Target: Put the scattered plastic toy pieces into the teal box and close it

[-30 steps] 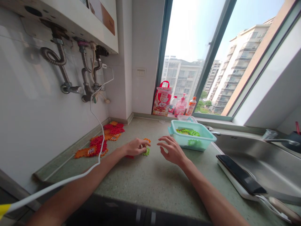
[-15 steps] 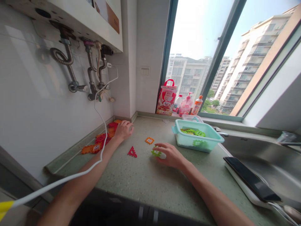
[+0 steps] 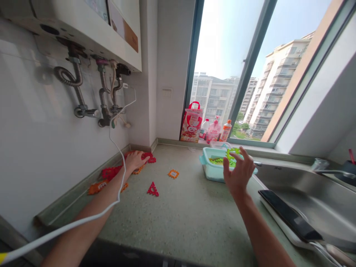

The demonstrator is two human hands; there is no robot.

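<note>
My left hand (image 3: 134, 160) rests on a pile of red pieces (image 3: 110, 172) and orange pieces (image 3: 96, 187) by the wall, its fingers spread over them. A red piece (image 3: 151, 158) pokes out past its fingertips. My right hand (image 3: 238, 171) is raised over the near right part of a light-teal plastic tub (image 3: 214, 174), pinching a green toothed plastic piece (image 3: 229, 153). More green pieces (image 3: 216, 161) lie inside the tub. Between my hands, a square orange piece (image 3: 173, 174) and a red triangle piece (image 3: 152, 189) lie apart on the countertop (image 3: 180, 211).
A white cable (image 3: 83, 219) crosses above my left forearm. To the right are the steel sink (image 3: 308, 185) and a black phone (image 3: 289, 215) on a white object. A red box-shaped bag (image 3: 191, 125) and bottles (image 3: 213, 130) stand on the windowsill.
My right hand has lifted the green piece from the countertop and carried it right, over the tub. My left hand has shifted over the pile, and a red piece now shows beyond it.
</note>
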